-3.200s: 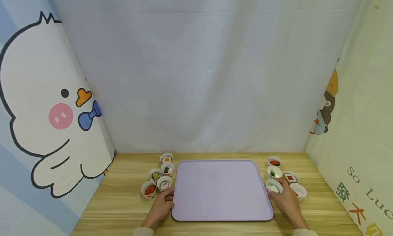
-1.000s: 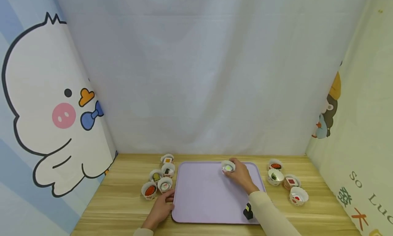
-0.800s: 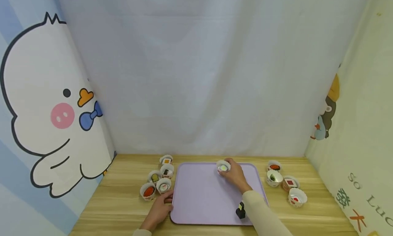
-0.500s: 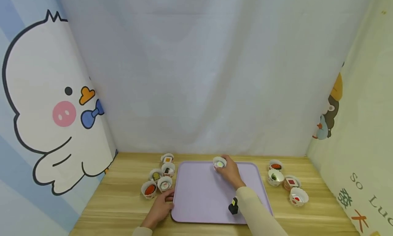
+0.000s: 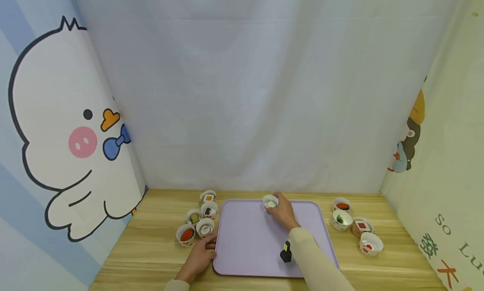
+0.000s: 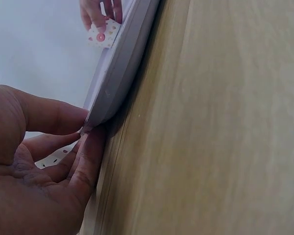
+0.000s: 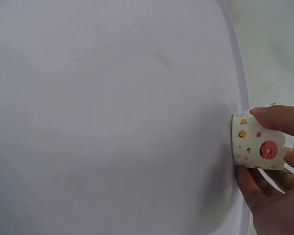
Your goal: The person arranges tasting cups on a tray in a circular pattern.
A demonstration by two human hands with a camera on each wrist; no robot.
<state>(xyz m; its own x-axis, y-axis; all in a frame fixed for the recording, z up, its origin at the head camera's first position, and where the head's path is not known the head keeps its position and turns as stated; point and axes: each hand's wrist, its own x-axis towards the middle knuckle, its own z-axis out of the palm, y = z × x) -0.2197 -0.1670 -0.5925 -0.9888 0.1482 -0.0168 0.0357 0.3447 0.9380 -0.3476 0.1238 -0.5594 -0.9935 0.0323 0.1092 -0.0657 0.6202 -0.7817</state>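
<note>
My right hand [image 5: 282, 210] grips a small white paper baking cup [image 5: 269, 200] at the middle of the far rim of the lilac tray [image 5: 245, 249]. Inside it lies a small white piece with a yellow-green centre. In the right wrist view, thumb and fingers clasp the sides of the cup [image 7: 257, 142], printed with a red doughnut, its base close over the tray. My left hand [image 5: 198, 256] is at the tray's left edge, nearer the front. The left wrist view has its thumb and fingers pinching the tray rim [image 6: 112, 93].
Several paper cups with sushi-like pieces, one with a red topping [image 5: 186, 235], cluster left of the tray. More cups, including one with a green piece [image 5: 342, 220], stand right of it. A black wrist device [image 5: 286, 253] sits by the right sleeve. A pale curtain [image 5: 242, 93] hangs behind.
My right hand has taken the cup from the right-hand group and carried it left to the tray's far rim; over the last half second it barely moves. The left hand stays put.
</note>
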